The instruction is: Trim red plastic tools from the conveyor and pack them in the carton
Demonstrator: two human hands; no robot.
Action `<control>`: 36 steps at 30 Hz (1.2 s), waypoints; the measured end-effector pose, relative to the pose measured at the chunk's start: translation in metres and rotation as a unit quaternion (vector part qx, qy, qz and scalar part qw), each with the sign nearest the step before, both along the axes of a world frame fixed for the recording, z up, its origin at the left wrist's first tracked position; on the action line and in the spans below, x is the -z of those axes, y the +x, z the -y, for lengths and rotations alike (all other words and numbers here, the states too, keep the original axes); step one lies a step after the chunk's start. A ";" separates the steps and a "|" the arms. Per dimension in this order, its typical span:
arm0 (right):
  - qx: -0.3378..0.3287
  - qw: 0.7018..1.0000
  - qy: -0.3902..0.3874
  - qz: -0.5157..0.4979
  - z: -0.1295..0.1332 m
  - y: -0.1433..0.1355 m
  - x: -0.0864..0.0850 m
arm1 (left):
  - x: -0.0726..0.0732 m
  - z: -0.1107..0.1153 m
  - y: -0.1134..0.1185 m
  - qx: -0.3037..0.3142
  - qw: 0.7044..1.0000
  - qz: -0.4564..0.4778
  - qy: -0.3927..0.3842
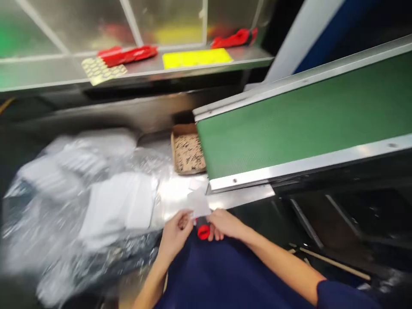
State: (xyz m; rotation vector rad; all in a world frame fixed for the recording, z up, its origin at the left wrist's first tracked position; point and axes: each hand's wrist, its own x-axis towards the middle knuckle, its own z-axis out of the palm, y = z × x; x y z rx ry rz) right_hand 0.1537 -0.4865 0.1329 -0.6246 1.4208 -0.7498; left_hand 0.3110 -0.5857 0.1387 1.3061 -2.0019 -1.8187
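My left hand (176, 231) is closed in a pinch at the lower left corner of a small white sheet (198, 204), which looks like thin paper or a flat pouch. Beneath the sheet's near edge shows a short black cylinder with a red ring-shaped end (203, 232). Around its right side curl the fingers of my right hand (223, 225), the thumb by the sheet's lower right corner. Blur hides exactly where the fingers touch. Both hands are close to my body, over the near edge of a shiny metal worktop (174, 195).
To the left lies a heap of clear plastic bags (41, 231) with white flat pieces (117, 204). A shallow cardboard box (188, 152) holds small dark bits. At right slopes a green conveyor belt (299, 116). Red items (128, 55) and yellow sheets (196, 58) rest on the shelf.
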 end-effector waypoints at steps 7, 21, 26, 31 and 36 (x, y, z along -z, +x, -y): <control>-0.129 0.987 -0.008 0.099 0.014 -0.010 -0.037 | -0.044 0.024 0.003 0.019 0.986 -0.114 0.118; -0.225 0.930 0.071 0.280 0.018 0.004 -0.067 | -0.090 -0.021 0.049 -0.043 0.989 -0.138 0.027; -0.348 0.913 0.055 0.206 0.009 0.016 -0.055 | -0.102 -0.081 0.062 -0.059 0.994 0.012 -0.089; -0.451 0.862 0.075 0.217 -0.011 0.017 -0.051 | -0.104 -0.141 0.070 -0.186 0.975 0.018 -0.122; -0.597 0.792 -0.025 0.124 -0.035 0.019 -0.051 | -0.050 -0.217 0.056 -0.557 0.814 -0.136 0.089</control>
